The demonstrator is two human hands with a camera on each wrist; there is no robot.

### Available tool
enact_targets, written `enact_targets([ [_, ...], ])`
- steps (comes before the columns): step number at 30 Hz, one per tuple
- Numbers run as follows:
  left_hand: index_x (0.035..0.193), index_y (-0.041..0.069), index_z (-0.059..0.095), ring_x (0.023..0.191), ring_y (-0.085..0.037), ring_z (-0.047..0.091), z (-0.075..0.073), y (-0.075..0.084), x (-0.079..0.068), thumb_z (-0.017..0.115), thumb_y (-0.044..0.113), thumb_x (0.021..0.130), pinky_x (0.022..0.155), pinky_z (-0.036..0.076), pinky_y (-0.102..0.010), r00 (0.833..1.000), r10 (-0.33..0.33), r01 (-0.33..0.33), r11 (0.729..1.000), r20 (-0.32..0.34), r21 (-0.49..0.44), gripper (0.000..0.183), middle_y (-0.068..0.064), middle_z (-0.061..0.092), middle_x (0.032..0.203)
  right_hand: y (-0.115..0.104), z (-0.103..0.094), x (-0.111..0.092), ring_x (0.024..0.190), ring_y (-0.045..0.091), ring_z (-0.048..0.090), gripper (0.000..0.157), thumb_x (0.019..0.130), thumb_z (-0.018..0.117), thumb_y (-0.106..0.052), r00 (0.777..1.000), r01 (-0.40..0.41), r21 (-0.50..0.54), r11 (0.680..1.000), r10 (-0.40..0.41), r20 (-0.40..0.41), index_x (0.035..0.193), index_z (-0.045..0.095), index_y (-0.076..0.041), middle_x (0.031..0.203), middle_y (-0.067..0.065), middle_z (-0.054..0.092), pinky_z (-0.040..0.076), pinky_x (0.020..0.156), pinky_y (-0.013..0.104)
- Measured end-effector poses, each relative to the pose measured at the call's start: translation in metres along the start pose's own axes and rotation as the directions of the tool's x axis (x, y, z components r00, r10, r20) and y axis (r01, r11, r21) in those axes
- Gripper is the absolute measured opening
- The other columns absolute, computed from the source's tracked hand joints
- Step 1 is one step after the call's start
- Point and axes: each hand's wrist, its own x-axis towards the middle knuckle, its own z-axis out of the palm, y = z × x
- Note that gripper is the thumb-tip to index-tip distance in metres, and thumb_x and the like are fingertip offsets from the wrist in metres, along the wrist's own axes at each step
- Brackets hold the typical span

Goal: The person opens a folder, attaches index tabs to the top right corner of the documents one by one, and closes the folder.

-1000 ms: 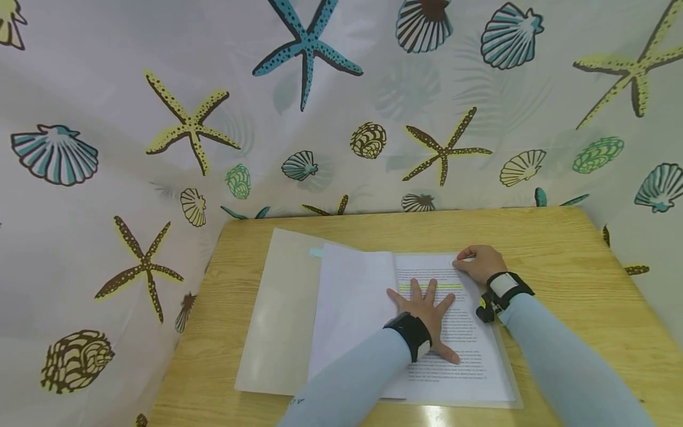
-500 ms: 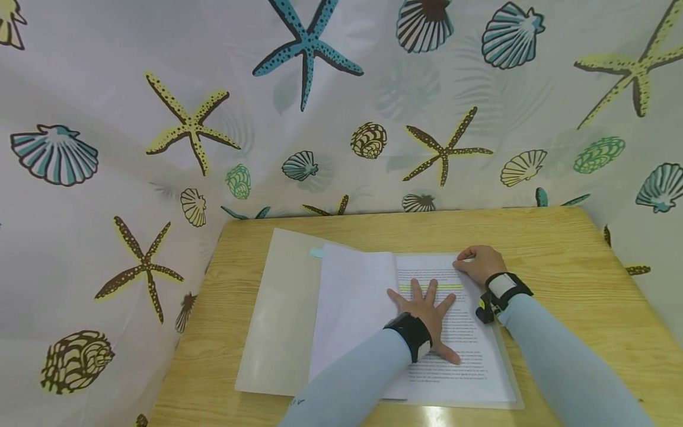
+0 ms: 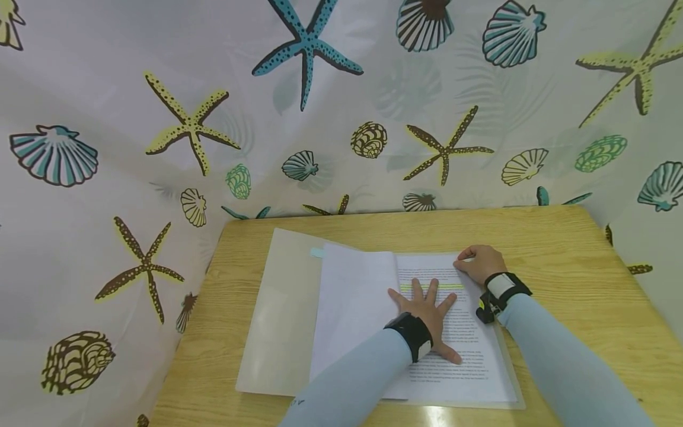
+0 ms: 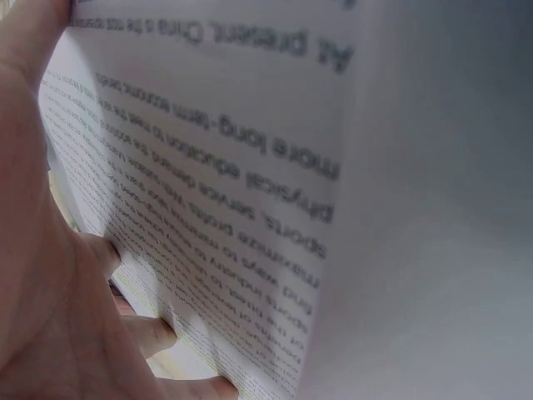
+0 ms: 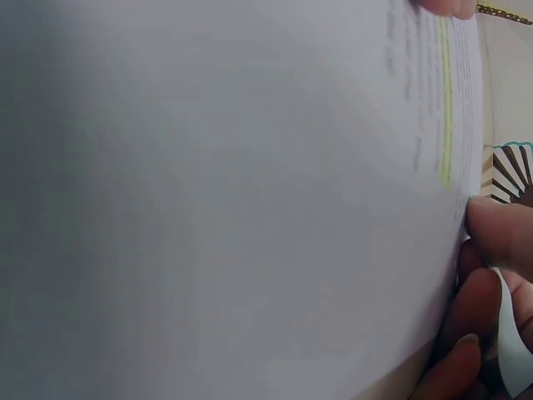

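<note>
A stack of printed pages (image 3: pixel 464 332) lies in an opened folder on the table, with one line marked in yellow highlighter. My left hand (image 3: pixel 424 311) rests on the printed page with its fingers spread. At the page's upper right corner, my right hand (image 3: pixel 482 264) pinches the edge of the paper; the right wrist view shows the thumb (image 5: pixel 500 233) on top and curled fingers below. A pale blue strip (image 5: pixel 512 337) shows among those fingers. A turned-over blank sheet (image 3: pixel 352 308) lies to the left, partly under my left forearm.
The folder's pale cover (image 3: pixel 280 320) lies open on the left, and a light blue tab (image 3: pixel 316 252) sticks out near its top. Beneath everything is a wooden table (image 3: pixel 565 255). A curtain (image 3: pixel 331 130) printed with seashells and starfish surrounds it behind and at the sides.
</note>
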Motion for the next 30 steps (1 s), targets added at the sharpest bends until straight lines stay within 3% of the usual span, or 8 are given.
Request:
enact_targets([
  [8, 0.145, 0.049, -0.004, 0.137, -0.036, 0.014, -0.005, -0.003, -0.007, 0.036, 0.102, 0.033, 0.087, 0.035, -0.071, 0.999, 0.000, 0.000, 1.000, -0.033, 0.004, 0.131, 0.002, 0.002, 0.157, 0.004, 0.002, 0.005, 0.086, 0.033, 0.054, 0.022, 0.084, 0.069, -0.026, 1.000, 0.015, -0.007, 1.000, -0.016, -0.008, 0.095, 0.066, -0.006, 0.104, 0.021, 0.063, 0.044, 0.069, 0.042],
  [19, 0.144, 0.047, -0.011, 0.138, -0.037, 0.010, 0.000, 0.000, -0.001, 0.037, 0.102, 0.035, 0.087, 0.033, -0.073, 1.000, 0.006, -0.006, 1.000, -0.009, 0.006, 0.131, 0.001, -0.003, 0.158, 0.011, 0.004, 0.012, 0.082, 0.030, 0.054, 0.022, 0.082, 0.072, -0.027, 0.999, 0.035, -0.029, 0.999, -0.035, 0.006, 0.093, 0.067, -0.008, 0.100, 0.019, 0.064, 0.043, 0.065, 0.039],
  [30, 0.143, 0.049, -0.012, 0.138, -0.036, 0.010, 0.002, 0.001, 0.002, 0.038, 0.103, 0.033, 0.088, 0.033, -0.072, 1.000, 0.000, 0.000, 1.000, -0.006, 0.008, 0.133, 0.003, -0.003, 0.157, -0.002, -0.004, 0.005, 0.079, 0.030, 0.053, 0.021, 0.080, 0.074, -0.023, 0.999, 0.052, -0.072, 0.996, -0.051, 0.020, 0.090, 0.067, -0.005, 0.095, 0.018, 0.065, 0.043, 0.063, 0.039],
])
